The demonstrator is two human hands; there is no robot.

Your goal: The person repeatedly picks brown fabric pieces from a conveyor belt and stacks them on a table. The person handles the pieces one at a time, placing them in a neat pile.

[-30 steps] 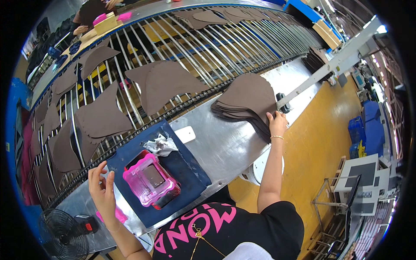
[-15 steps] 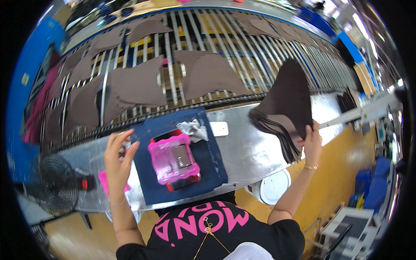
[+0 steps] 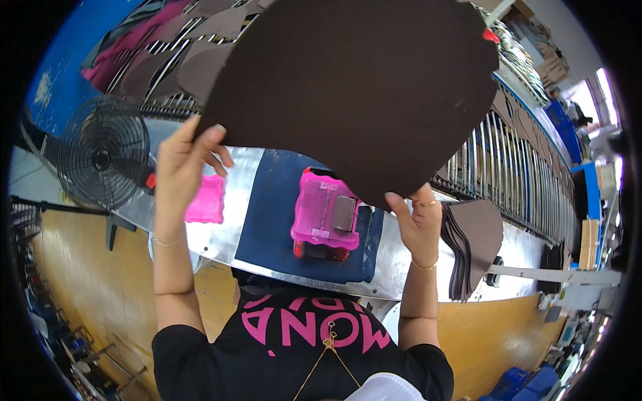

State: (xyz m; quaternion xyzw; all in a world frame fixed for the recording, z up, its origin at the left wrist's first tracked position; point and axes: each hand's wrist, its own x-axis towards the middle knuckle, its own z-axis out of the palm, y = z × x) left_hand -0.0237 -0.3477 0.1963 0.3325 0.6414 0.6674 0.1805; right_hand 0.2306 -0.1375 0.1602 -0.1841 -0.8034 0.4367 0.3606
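a person, seen from above, holds up one large, dark brown sheet with curved edges [image 3: 361, 87] in both hands, in the air above a shiny silver metal counter [image 3: 214, 234]. the sheet fills the upper middle of the view and hides much of what lies behind it. the bare left hand [image 3: 187, 157] grips its lower left corner, thumb laid over the near face, the other fingers curled beneath. the bare right hand [image 3: 418, 217], with a thin gold bracelet at the wrist, pinches its bottom tip between thumb and fingers. below the sheet, a dark blue flat mat [image 3: 267, 214] lies on the counter, bearing a translucent pink plastic tray with a wavy rim [image 3: 317, 207]. a small brownish rectangle [image 3: 344, 214] sits in the tray, and a red and black object [image 3: 321, 251] shows under its near edge. left of the mat, near the left hand, is a flat bright pink piece with wavy edges [image 3: 206, 199], and farther left a black wire-caged fan [image 3: 101, 147]. just beyond the right hand rests a layered stack of brown curved sheets [image 3: 483, 230]. behind it, a rack of parallel silver rods [image 3: 505, 154] runs along the counter's far side.
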